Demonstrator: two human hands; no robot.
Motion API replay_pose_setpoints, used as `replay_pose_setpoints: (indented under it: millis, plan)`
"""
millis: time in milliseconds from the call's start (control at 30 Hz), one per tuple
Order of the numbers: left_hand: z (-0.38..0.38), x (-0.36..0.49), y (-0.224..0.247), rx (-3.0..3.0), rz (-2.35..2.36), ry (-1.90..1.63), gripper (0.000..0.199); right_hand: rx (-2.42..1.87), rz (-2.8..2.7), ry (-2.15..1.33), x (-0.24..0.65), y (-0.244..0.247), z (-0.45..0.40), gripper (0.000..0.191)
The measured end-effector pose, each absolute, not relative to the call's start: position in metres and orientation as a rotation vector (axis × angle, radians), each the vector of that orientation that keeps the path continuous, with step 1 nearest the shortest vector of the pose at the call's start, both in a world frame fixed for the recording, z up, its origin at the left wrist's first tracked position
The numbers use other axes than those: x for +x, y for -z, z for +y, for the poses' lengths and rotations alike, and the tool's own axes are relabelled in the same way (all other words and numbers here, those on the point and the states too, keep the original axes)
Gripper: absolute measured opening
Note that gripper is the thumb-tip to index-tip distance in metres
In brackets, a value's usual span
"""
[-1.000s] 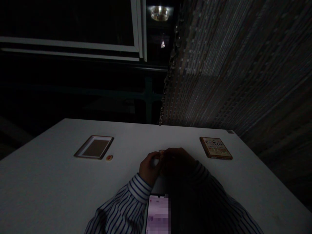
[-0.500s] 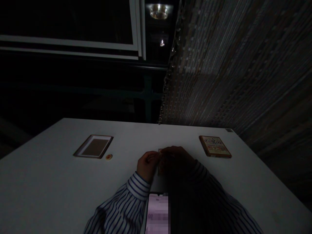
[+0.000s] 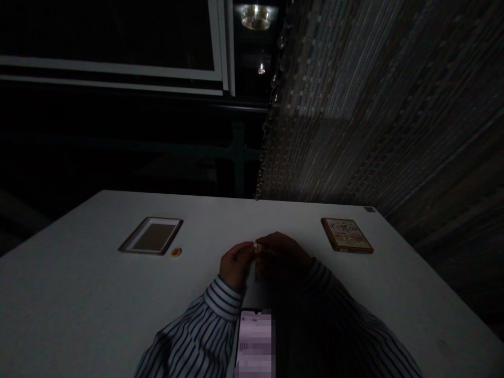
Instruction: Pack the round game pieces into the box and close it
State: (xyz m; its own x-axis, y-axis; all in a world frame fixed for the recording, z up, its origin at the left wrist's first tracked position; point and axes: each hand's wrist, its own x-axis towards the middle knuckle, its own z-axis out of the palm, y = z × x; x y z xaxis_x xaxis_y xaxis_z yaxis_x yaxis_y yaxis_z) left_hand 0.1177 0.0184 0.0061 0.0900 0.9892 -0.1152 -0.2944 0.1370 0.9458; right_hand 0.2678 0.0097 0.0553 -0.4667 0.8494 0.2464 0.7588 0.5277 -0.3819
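My left hand [image 3: 237, 262] has its fingers closed in a pinch, its tips at a small pale piece [image 3: 258, 248] with a reddish mark. My right hand [image 3: 286, 252] curls in from the other side, its fingertips meeting the same spot; deep shadow covers most of it. Under the two hands lies a brownish, flat, upright-edged thing [image 3: 259, 270], largely hidden. A small round token [image 3: 176, 252] with a red-orange mark rests on the table to the left, apart from both hands.
An open shallow box [image 3: 136, 252] sits at the left of the white table [image 3: 79, 294]. To the right lies a box lid [image 3: 347, 235] with printed writing. A lit phone [image 3: 254, 341] is at the near edge. Behind hangs a string curtain [image 3: 334, 105].
Both hands have shifted slightly, staying together at the same place. The small pale piece between the fingertips shows more clearly now. The token and the boxes stay put.
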Motion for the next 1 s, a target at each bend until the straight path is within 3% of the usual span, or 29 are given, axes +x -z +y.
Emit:
replay_pose_setpoints:
  millis: [500,1000]
  plan:
    - [0.018,0.118,-0.003,1.008,0.940,-1.173,0.027,-1.395,-2.379,-0.184,0.273,-0.050,0.012,0.023]
    - [0.023,0.115,0.006,1.261,1.200,-1.212,0.024,-1.586,-2.394,-0.091,0.286,-0.061,0.012,0.028]
